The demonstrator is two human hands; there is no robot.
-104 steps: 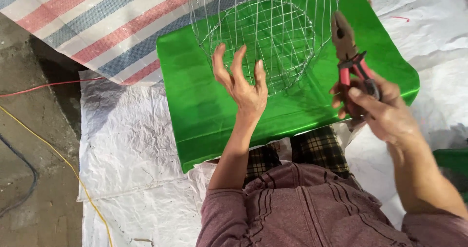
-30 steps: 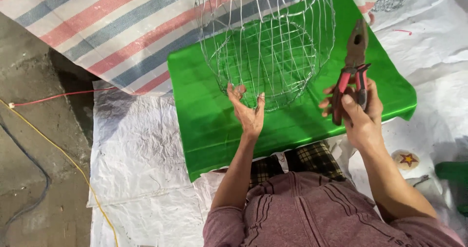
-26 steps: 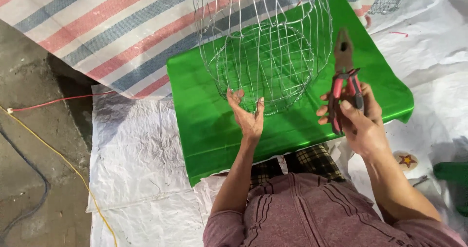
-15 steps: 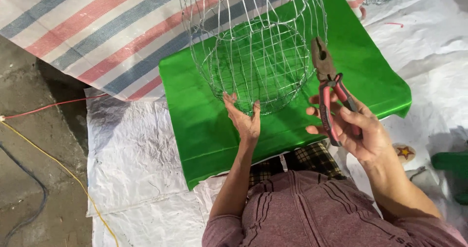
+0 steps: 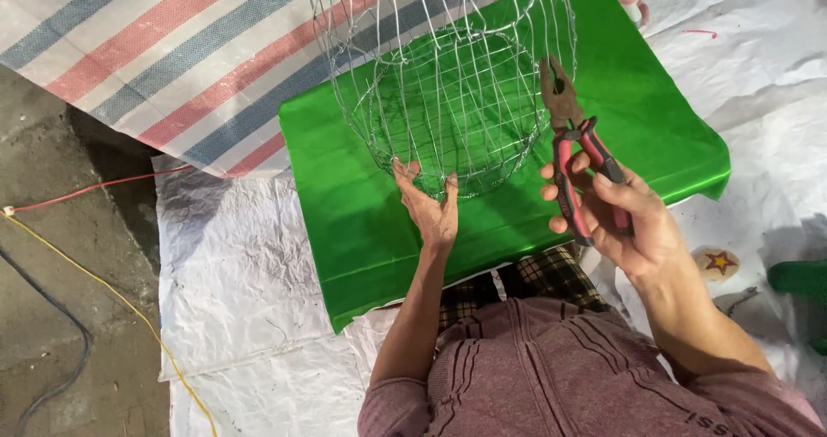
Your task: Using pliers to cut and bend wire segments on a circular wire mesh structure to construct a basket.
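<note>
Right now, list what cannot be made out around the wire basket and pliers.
Head view only:
- Wire basket: top cut off by the frame's upper edge.
- Left hand: palm faces away, grip on the rim unclear.
- Pliers: lower handles hidden inside right hand.

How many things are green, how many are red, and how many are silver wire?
Green: 2 (green sheet, a green object at the right edge)
Red: 2 (pliers handles in the right hand, red cord)
Silver wire: 1 (wire basket, touched by the left hand)
Total: 5
</note>
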